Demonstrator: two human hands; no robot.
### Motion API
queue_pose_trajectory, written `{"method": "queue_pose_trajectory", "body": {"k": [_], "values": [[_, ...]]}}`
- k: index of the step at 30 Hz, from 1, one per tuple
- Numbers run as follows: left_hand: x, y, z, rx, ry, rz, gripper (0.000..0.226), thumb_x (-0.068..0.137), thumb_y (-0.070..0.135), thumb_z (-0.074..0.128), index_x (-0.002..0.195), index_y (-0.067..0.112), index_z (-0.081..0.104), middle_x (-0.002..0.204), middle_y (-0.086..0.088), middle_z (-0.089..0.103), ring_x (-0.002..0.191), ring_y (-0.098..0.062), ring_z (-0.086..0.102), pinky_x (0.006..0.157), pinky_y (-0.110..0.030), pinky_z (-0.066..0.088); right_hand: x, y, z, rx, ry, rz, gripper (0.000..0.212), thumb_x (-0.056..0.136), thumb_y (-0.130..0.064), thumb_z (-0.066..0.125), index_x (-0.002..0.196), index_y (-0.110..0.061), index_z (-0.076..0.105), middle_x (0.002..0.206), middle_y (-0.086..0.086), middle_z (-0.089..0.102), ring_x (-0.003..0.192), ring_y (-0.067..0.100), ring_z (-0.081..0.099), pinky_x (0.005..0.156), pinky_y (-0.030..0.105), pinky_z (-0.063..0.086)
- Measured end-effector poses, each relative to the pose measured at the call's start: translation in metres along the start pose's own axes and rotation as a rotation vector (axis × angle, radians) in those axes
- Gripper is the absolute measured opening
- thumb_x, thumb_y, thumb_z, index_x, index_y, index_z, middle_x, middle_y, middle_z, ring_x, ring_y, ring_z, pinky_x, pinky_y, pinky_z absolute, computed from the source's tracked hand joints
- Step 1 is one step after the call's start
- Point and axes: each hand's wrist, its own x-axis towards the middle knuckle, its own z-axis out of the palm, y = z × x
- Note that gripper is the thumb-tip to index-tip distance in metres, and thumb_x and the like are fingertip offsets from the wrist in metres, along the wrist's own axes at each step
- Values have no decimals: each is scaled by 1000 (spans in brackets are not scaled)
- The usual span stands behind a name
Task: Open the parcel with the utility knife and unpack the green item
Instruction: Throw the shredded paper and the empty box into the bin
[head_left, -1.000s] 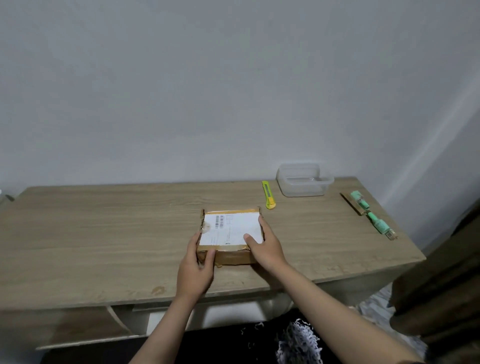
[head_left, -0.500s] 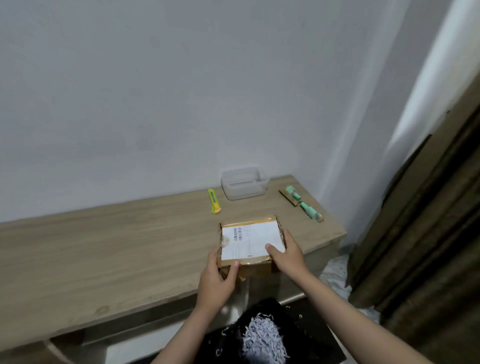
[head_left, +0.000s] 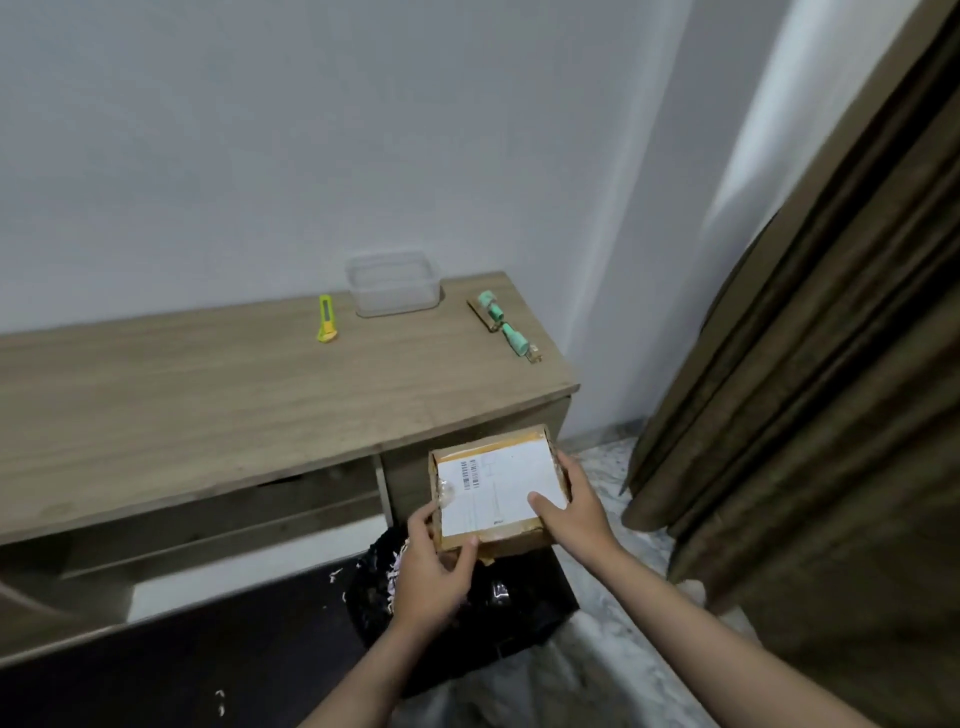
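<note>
A small cardboard parcel (head_left: 496, 488) with a white shipping label is held in the air, off the desk, above a black bag. My left hand (head_left: 434, 564) grips its near left corner and my right hand (head_left: 574, 506) holds its right side with the thumb on the label. The yellow-green utility knife (head_left: 325, 318) lies at the back of the wooden desk (head_left: 208, 405). A green item (head_left: 506, 325) lies near the desk's right end beside a strip of cardboard.
A clear plastic container (head_left: 395, 283) stands against the wall between knife and green item. A black bag (head_left: 467, 608) with shredded paper sits on the floor below the parcel. Brown curtains (head_left: 810, 389) hang at the right.
Both hands have lifted the parcel off the desk and brought it toward me and to the right, over the black bag. The view has turned right and down.
</note>
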Motion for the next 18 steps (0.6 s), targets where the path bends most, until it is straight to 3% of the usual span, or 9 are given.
{"method": "queue_pose_trajectory", "body": {"k": [3,7,12,13,15,16,18], "values": [[-19,-15,7,43,12,-85,53,83,12,67,126,13,37,105,3,61,78,4,62,61,-1,42,-3,22,5,-16,-107,48,68,82,-17,65,140,-26,31,137,-7,45,128,16,44,99,28,39],[-28,-41,0,124,17,-187,56,83,17,67,130,7,40,115,-4,61,82,0,59,63,-3,43,-5,35,23,-56,-230,77,72,81,-21,68,141,-28,31,138,-4,48,123,16,49,97,29,44],[-12,-61,-17,251,-17,-210,51,85,23,64,131,11,46,123,-2,59,110,-15,56,84,-17,39,5,30,50,-102,-304,71,81,76,-33,70,143,-35,25,142,5,43,125,21,48,105,39,42],[-5,-66,-19,269,-61,-223,55,86,25,64,135,12,42,131,-4,55,121,-19,49,90,-20,37,8,27,55,-130,-309,70,83,76,-37,69,143,-36,21,145,6,40,128,23,45,107,41,41],[10,-75,-23,322,-175,-282,73,85,33,63,145,17,24,149,-9,34,143,-29,18,108,-32,28,13,18,62,-195,-313,72,84,80,-41,65,147,-33,15,152,7,27,139,29,29,111,44,33],[17,-80,-24,362,-216,-329,83,84,38,62,148,17,14,155,-14,20,145,-32,5,113,-39,21,16,13,63,-220,-314,71,83,83,-40,63,148,-30,13,155,7,21,142,31,21,113,45,30],[27,-89,-25,415,-240,-417,92,84,45,60,149,14,3,157,-20,1,145,-33,-5,116,-43,12,27,6,66,-244,-300,45,79,87,-37,60,149,-24,12,156,7,16,143,30,18,114,43,27]]}}
